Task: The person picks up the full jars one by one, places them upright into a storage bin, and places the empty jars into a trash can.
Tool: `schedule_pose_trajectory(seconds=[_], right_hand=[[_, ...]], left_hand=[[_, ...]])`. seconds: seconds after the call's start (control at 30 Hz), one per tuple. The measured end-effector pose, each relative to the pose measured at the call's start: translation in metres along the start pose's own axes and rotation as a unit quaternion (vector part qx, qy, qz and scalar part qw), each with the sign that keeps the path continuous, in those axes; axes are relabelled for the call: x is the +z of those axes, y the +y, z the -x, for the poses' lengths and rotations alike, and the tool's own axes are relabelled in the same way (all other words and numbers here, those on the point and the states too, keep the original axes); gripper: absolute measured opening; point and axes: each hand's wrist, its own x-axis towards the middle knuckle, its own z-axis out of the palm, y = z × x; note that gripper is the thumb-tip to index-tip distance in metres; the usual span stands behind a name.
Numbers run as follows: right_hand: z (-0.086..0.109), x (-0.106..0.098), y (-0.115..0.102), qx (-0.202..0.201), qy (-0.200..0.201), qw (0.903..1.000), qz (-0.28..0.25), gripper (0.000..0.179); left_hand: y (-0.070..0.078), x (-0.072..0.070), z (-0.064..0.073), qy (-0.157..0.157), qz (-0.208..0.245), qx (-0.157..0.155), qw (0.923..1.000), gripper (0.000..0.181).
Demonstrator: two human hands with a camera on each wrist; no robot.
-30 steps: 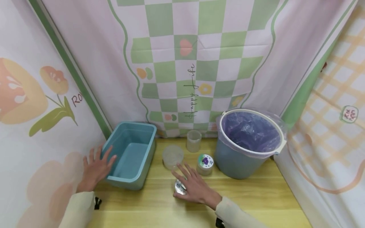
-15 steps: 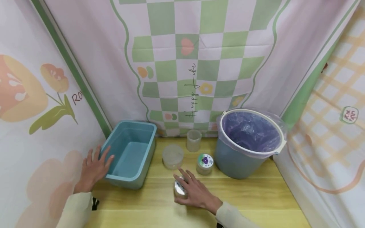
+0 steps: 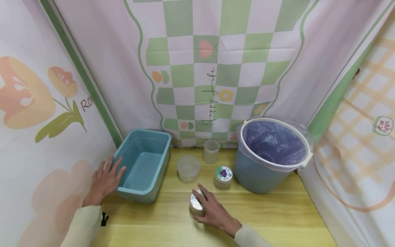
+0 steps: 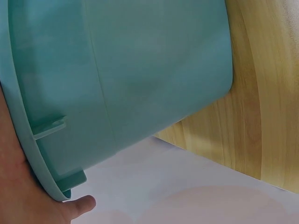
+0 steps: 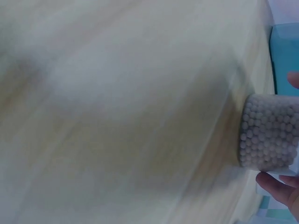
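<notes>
In the head view, my right hand [image 3: 213, 211] holds a short clear jar [image 3: 196, 203] with a shiny silver-white lid. Its thumb is at the near side and the fingers reach over the lid and far side. The right wrist view shows the jar [image 5: 268, 133] packed with small pale round balls, fingertips [image 5: 275, 186] at its edge. My left hand [image 3: 103, 180] rests with spread fingers on the left rim of a blue-green plastic basin [image 3: 160, 171]. From the left wrist, the basin's outer wall [image 4: 140, 65] fills much of the view, the thumb sticking out below the rim.
Behind the right hand stand a jar with a purple-flower lid [image 3: 223, 177], a low round clear container [image 3: 188, 168] and a clear cup [image 3: 211, 151]. A blue bucket [image 3: 256, 176] with a plastic liner stands to the right. Printed curtains [image 3: 203, 79] border the wooden table [image 3: 160, 223].
The right hand has drawn slightly back and its fingers have closed in around the jar, uncovering more of its side. The left hand stays at the basin rim.
</notes>
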Motion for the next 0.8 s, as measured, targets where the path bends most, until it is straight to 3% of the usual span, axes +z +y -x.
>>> schedule_pose_trajectory(seconds=[0.37, 0.8], right_hand=[[0.005, 0.013, 0.004, 0.029, 0.036, 0.9984, -0.033, 0.100], [0.003, 0.020, 0.001, 0.003, 0.082, 0.9965, -0.015, 0.096]], left_hand=[[0.000, -0.001, -0.001, -0.009, -0.002, 0.002, 1.0000, 0.073], [0.000, 0.000, -0.001, -0.008, -0.007, -0.003, 0.9999, 0.072]])
